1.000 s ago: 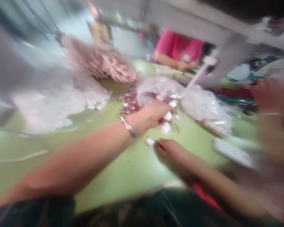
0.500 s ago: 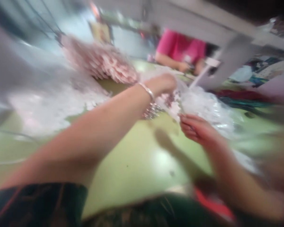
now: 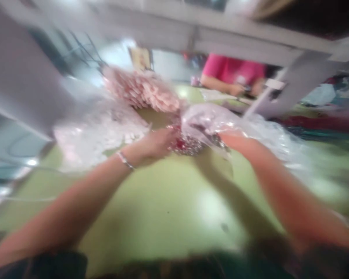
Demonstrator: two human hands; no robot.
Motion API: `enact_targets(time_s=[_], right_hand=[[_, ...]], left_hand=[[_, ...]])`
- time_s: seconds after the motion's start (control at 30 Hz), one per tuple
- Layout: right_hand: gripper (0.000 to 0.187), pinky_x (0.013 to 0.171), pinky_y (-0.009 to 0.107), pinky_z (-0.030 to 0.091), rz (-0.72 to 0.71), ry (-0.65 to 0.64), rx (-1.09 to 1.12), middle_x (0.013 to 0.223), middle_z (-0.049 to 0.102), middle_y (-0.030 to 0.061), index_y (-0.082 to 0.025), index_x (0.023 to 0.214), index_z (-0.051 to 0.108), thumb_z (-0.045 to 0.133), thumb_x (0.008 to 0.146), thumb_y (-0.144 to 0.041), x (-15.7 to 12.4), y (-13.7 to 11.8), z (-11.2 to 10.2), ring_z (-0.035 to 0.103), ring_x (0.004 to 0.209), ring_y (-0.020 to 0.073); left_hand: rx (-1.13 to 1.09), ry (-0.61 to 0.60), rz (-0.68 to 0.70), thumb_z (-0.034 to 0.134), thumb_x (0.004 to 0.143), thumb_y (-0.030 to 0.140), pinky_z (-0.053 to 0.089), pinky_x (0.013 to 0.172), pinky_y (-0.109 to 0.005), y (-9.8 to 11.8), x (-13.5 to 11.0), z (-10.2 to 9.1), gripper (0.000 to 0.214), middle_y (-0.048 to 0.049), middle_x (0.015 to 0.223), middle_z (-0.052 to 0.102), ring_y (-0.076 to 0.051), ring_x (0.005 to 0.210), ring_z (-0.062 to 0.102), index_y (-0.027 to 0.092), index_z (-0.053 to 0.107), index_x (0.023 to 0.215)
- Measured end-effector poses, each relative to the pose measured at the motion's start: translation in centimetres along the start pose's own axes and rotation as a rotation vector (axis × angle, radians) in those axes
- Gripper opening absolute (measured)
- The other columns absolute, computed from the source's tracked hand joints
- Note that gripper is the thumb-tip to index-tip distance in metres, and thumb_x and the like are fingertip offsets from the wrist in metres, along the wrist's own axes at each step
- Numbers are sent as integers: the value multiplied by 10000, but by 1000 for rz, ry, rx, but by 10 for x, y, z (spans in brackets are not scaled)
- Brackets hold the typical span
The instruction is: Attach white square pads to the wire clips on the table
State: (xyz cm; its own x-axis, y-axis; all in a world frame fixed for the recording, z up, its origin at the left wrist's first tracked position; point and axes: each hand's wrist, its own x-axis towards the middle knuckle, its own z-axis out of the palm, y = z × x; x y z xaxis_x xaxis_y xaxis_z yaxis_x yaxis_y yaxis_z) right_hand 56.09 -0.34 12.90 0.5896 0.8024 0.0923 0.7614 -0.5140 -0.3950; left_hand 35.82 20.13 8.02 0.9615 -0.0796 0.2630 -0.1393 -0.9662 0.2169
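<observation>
The picture is badly smeared by motion. My left hand [image 3: 157, 144], with a silver bangle on the wrist, reaches to a small heap of shiny red and white wrapped pieces [image 3: 186, 145] on the green table [image 3: 168, 209]. My right hand [image 3: 235, 141] is at the mouth of a clear plastic bag [image 3: 209, 118] just right of that heap. The fingers of both hands are too blurred to read.
A pink-and-white pile [image 3: 142, 91] lies at the back, and a white heap in clear plastic [image 3: 95, 135] at the left. More clear plastic [image 3: 273, 135] spreads to the right. A person in a pink top [image 3: 232, 73] works across the table under a grey frame [image 3: 296, 81].
My left hand has dropped from over the bag to the heap of shiny pieces. My right hand has moved up to the bag's mouth. The view has tilted upward.
</observation>
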Motion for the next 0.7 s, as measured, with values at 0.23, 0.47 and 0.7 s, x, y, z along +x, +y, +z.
enact_targets(time_s=[0.23,0.47,0.7], right_hand=[[311,538,265,270,-382,-379,-111,605,572,4,-192,593,507,460,897,-237,-88,-31,50,461,560,121],[289,591,240,344,-144,32,101,632,561,-6,-183,639,537,459,903,-271,-16,7,58,497,632,128],[238,512,234,382,149,-32,419,551,579,2,-166,687,602,564,875,-308,63,19,42,488,474,105]], left_hand=[[72,95,-89,613,832,462,357,1076,-431,-6,18,64,612,-155,1362,506,-306,1268,452,141,483,1336],[218,130,-378,529,892,474,442,932,-452,35,30,94,590,-192,1258,564,-341,1110,539,111,466,1352],[240,82,-502,457,914,486,295,1099,-503,58,22,104,738,-215,1540,296,-374,1382,311,102,242,1506]])
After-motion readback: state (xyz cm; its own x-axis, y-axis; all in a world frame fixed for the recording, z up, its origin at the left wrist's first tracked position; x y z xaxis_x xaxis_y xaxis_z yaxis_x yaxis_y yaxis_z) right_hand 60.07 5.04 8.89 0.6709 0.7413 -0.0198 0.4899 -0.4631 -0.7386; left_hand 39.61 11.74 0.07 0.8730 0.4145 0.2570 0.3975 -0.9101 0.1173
